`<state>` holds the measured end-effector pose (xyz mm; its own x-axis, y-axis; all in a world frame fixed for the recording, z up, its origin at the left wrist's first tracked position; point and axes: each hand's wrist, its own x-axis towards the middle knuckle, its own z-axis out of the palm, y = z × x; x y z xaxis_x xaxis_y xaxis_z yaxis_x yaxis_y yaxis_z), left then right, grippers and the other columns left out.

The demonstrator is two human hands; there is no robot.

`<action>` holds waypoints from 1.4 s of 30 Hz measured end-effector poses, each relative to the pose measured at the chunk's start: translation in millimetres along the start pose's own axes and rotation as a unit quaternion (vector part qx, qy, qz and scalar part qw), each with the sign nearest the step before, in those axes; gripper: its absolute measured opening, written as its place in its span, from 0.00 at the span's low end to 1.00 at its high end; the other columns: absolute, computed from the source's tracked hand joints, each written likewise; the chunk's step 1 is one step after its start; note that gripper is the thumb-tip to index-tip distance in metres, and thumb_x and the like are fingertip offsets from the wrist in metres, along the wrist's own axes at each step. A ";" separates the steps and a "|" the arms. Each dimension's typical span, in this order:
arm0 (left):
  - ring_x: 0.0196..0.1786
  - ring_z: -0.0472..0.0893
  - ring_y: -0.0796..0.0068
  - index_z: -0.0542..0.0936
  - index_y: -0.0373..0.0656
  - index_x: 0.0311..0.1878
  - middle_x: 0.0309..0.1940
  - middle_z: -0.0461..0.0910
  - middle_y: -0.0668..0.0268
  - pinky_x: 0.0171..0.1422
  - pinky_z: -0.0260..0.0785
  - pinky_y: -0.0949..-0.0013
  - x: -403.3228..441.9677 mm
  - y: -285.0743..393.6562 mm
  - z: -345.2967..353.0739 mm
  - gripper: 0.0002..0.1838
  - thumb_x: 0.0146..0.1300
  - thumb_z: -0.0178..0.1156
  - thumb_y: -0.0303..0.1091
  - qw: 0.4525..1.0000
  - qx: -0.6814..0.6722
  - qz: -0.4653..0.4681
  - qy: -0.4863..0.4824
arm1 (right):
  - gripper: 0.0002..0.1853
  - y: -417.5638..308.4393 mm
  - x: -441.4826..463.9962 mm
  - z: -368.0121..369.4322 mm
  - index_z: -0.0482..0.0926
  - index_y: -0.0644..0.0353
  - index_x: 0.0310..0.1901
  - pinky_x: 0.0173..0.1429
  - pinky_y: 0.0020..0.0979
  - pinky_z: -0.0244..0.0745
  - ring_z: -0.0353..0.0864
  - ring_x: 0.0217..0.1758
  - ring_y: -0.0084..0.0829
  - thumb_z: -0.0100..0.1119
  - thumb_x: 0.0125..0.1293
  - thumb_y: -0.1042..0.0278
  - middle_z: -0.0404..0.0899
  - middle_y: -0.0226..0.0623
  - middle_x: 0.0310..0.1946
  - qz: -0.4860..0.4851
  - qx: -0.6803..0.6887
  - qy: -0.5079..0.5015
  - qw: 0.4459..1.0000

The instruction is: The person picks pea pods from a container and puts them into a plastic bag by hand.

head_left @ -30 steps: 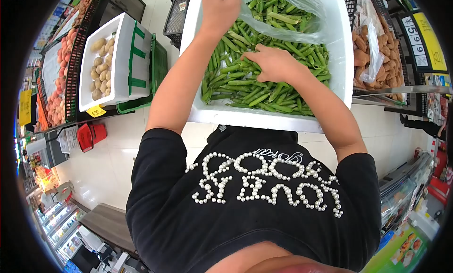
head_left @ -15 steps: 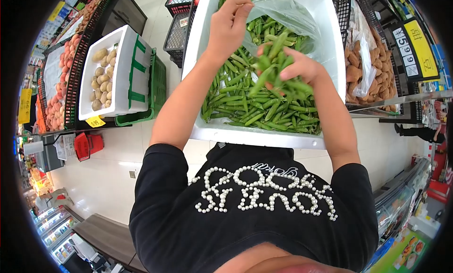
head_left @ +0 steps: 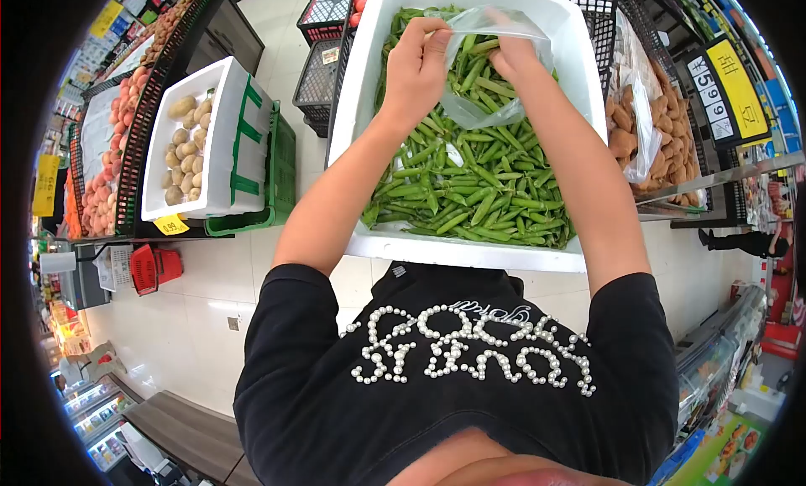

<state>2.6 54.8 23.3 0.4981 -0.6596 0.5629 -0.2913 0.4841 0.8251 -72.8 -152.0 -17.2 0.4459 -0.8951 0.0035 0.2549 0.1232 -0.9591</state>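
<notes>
A pale tiled shop floor (head_left: 197, 318) is bordered by produce displays on both sides. At the left, potatoes (head_left: 186, 154) are held in a white foam crate (head_left: 225, 150), beside which a green crate (head_left: 282, 167) is set; a yellow price tag (head_left: 171, 224) is fixed at its near edge. At the right, brown tubers (head_left: 667, 125) are heaped near a yellow-and-black price sign (head_left: 729, 91). In the middle, directly before the person, a white foam box (head_left: 462, 250) is filled with green pea pods (head_left: 478, 192), which are spread loosely across its bottom. Above the far part of the pods, a clear plastic bag (head_left: 480, 113) is held with its mouth spread. Its rim is pinched between the closed fingers of the left hand (head_left: 420, 70). The right hand (head_left: 514, 54) is reached into the bag and partly veiled by the film; whether anything is gripped by it cannot be told. Pods are seen through the plastic, but whether they are contained in the bag or lie beneath it cannot be made out.
</notes>
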 end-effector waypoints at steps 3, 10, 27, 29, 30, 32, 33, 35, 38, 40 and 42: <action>0.21 0.64 0.86 0.75 0.40 0.48 0.18 0.70 0.73 0.26 0.56 0.75 2.8 0.8 -4.9 0.08 0.76 0.55 0.35 1.000 -0.007 -0.007 0.014 | 0.24 -20.8 4.9 -22.9 0.81 0.60 0.55 0.59 0.44 0.76 0.82 0.53 0.48 0.61 0.66 0.50 0.84 0.48 0.50 -0.221 -0.471 -0.043 0.853; 0.22 0.62 0.85 0.78 0.40 0.46 0.19 0.70 0.72 0.27 0.56 0.75 -2.2 10.4 1.9 0.08 0.75 0.56 0.34 0.999 0.039 0.005 -0.020 | 0.21 -59.2 -18.3 -42.6 0.81 0.56 0.57 0.61 0.43 0.75 0.81 0.55 0.50 0.56 0.70 0.52 0.82 0.47 0.54 -0.221 -0.646 -0.107 0.723; 0.22 0.64 0.88 0.76 0.40 0.47 0.21 0.70 0.75 0.25 0.56 0.77 -4.4 -1.7 5.8 0.08 0.77 0.54 0.35 0.997 0.060 0.032 -0.021 | 0.39 31.3 -241.1 -8.0 0.69 0.35 0.70 0.68 0.77 0.51 0.62 0.71 0.67 0.67 0.56 0.38 0.54 0.57 0.74 -0.110 -0.705 -0.436 0.548; 0.23 0.63 0.86 0.76 0.38 0.47 0.21 0.67 0.75 0.27 0.56 0.75 -0.5 0.9 0.5 0.07 0.76 0.54 0.33 0.995 0.095 0.025 -0.012 | 0.37 23.3 -239.2 -4.0 0.70 0.36 0.69 0.63 0.71 0.62 0.66 0.68 0.61 0.68 0.56 0.42 0.63 0.51 0.68 -0.102 -0.718 -0.449 0.522; 0.22 0.63 0.85 0.75 0.39 0.47 0.19 0.66 0.74 0.26 0.57 0.74 0.4 7.3 1.3 0.07 0.77 0.52 0.33 0.996 0.092 0.010 -0.010 | 0.37 20.5 -236.6 -2.4 0.70 0.36 0.68 0.61 0.70 0.65 0.67 0.67 0.59 0.69 0.56 0.43 0.65 0.49 0.67 -0.093 -0.721 -0.460 0.510; 0.22 0.64 0.85 0.75 0.39 0.46 0.19 0.66 0.74 0.26 0.57 0.74 0.6 6.2 0.9 0.07 0.77 0.53 0.33 0.996 0.084 -0.007 -0.001 | 0.34 18.6 -234.2 -3.6 0.72 0.39 0.65 0.53 0.60 0.74 0.72 0.63 0.52 0.70 0.56 0.47 0.71 0.42 0.59 -0.114 -0.723 -0.464 0.499; 0.22 0.64 0.85 0.75 0.39 0.46 0.19 0.66 0.74 0.26 0.57 0.74 0.9 5.1 0.8 0.07 0.77 0.53 0.33 0.997 0.077 -0.015 0.002 | 0.33 17.4 -232.5 -3.1 0.73 0.39 0.65 0.53 0.59 0.74 0.72 0.63 0.51 0.70 0.56 0.47 0.72 0.42 0.58 -0.093 -0.723 -0.472 0.496; 0.22 0.64 0.85 0.75 0.39 0.46 0.19 0.66 0.74 0.26 0.57 0.75 1.6 3.1 1.6 0.07 0.77 0.53 0.33 0.996 0.085 -0.003 0.005 | 0.33 10.3 -226.1 -1.9 0.73 0.40 0.64 0.53 0.56 0.75 0.73 0.63 0.49 0.69 0.56 0.46 0.73 0.42 0.57 -0.050 -0.725 -0.485 0.487; 0.22 0.64 0.86 0.75 0.40 0.46 0.19 0.66 0.75 0.26 0.57 0.75 2.5 1.5 2.2 0.07 0.77 0.53 0.33 0.997 0.078 -0.009 0.006 | 0.31 4.3 -218.1 -1.3 0.75 0.40 0.63 0.57 0.51 0.77 0.75 0.62 0.46 0.67 0.57 0.45 0.75 0.42 0.58 0.015 -0.712 -0.504 0.489; 0.22 0.64 0.86 0.76 0.40 0.45 0.19 0.66 0.75 0.26 0.57 0.75 2.4 -0.5 2.5 0.07 0.77 0.52 0.33 0.997 0.076 -0.011 0.000 | 0.30 1.2 -218.1 -5.0 0.76 0.42 0.61 0.57 0.49 0.78 0.76 0.61 0.47 0.68 0.56 0.44 0.75 0.42 0.57 0.029 -0.698 -0.515 0.497; 0.21 0.64 0.86 0.76 0.40 0.46 0.19 0.66 0.75 0.26 0.57 0.75 4.0 -3.5 0.9 0.07 0.77 0.52 0.33 0.996 0.084 0.001 -0.007 | 0.29 -3.1 -219.3 -6.6 0.78 0.44 0.59 0.56 0.48 0.78 0.77 0.60 0.48 0.69 0.55 0.45 0.76 0.42 0.55 0.029 -0.688 -0.527 0.498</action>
<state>4.9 49.9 22.7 0.4866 -0.6676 0.5636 -0.4255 0.3823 0.8202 -177.1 41.1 -16.8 0.8057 -0.0956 -0.5846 -0.2905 -0.9238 -0.2494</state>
